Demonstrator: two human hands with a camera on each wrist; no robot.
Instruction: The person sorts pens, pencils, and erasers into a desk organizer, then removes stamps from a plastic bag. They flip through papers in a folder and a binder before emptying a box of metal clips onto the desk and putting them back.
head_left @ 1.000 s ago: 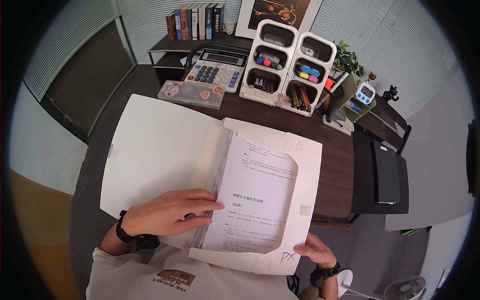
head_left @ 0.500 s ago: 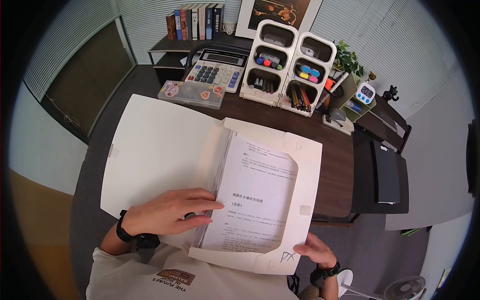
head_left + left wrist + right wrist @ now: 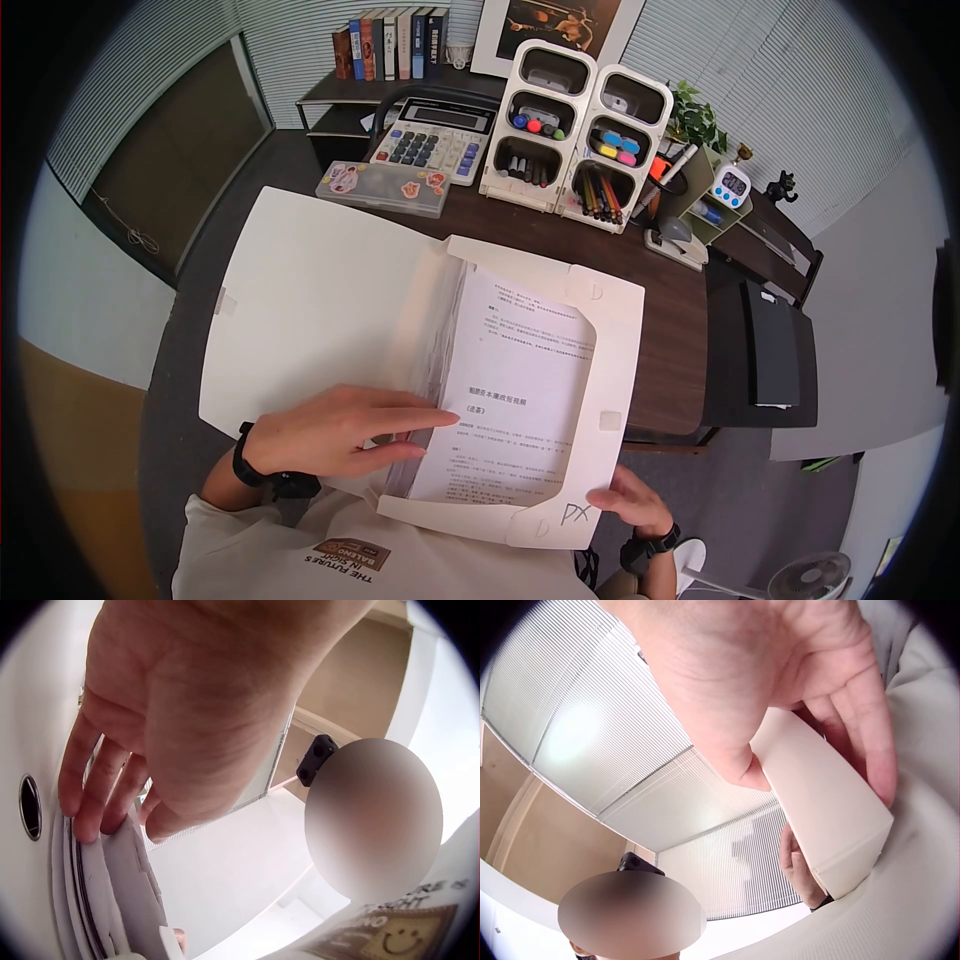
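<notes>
A cream file box [image 3: 618, 350] lies in front of the person, its cover [image 3: 310, 310] folded open to the left. Inside is a thick stack of printed papers [image 3: 530, 370], framed by the box's inner flaps. My left hand [image 3: 340, 432] reaches over the stack's left edge, forefinger extended onto the top page and thumb lower down. In the left wrist view its fingertips [image 3: 88, 829] touch the paper edges [image 3: 112, 900]. My right hand [image 3: 638, 503] grips the box's lower right side, thumb on top. The right wrist view shows its fingers on the far side of the box [image 3: 821, 799].
Beyond the box stand a calculator [image 3: 430, 140], a stickered clear case [image 3: 385, 188], white pen organizers [image 3: 575, 140], a stapler [image 3: 676, 243] and a small timer [image 3: 732, 186]. A black folder [image 3: 772, 345] lies to the right. A fan [image 3: 808, 580] stands at lower right.
My left forefinger has slid slightly right over the top page, and the page's left edge has shifted right, showing more of the stack's side. The right hand and box stay put.
</notes>
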